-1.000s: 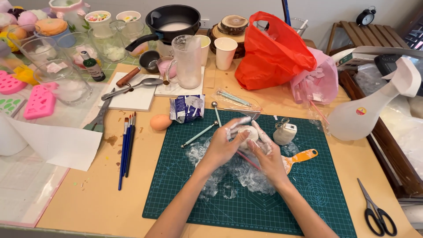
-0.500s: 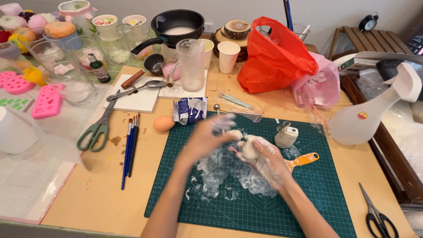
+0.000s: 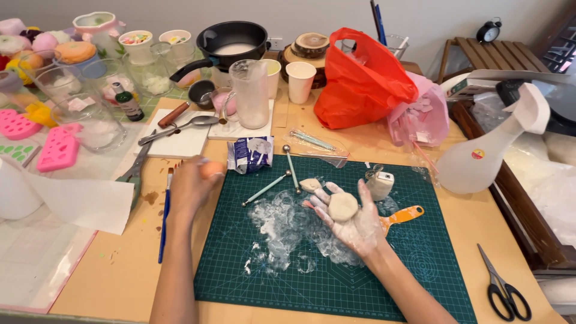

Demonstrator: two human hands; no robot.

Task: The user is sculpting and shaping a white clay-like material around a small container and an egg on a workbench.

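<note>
The right hand [image 3: 354,219] lies palm-up over the green cutting mat [image 3: 336,282], fingers spread wide and dusted white, with a flattened pale dough disc [image 3: 343,206] resting in the palm, carried rather than gripped. The left hand [image 3: 191,186] sits at the mat's 9 o'clock edge, fingers curled over a small orange egg-shaped piece [image 3: 211,169] at its fingertips; how firm the hold is, I cannot tell. A patch of white powder [image 3: 282,225] is smeared across the mat's centre, just at 9 o'clock from the right hand. A second small dough lump [image 3: 310,185] lies on the mat at 11 o'clock from the right hand, apart from it. Two ball-tipped modelling tools [image 3: 291,169] lie crossed near the mat's 12 o'clock edge, beside a small blue-and-white packet [image 3: 251,153]. An orange-handled scraper [image 3: 402,217] shows from under the right hand toward 3 o'clock. A small white cube-like container [image 3: 380,184] stands at 1 o'clock from the right hand. Blue-handled brushes [image 3: 164,222] lie on the surface [image 3: 120,276] just at 7 o'clock from the left hand. Black scissors [image 3: 504,291] lie off the mat at 4 o'clock. A white spray bottle [image 3: 486,156] stands at 3 o'clock, a red plastic bag [image 3: 360,84] at 12 o'clock.
</note>
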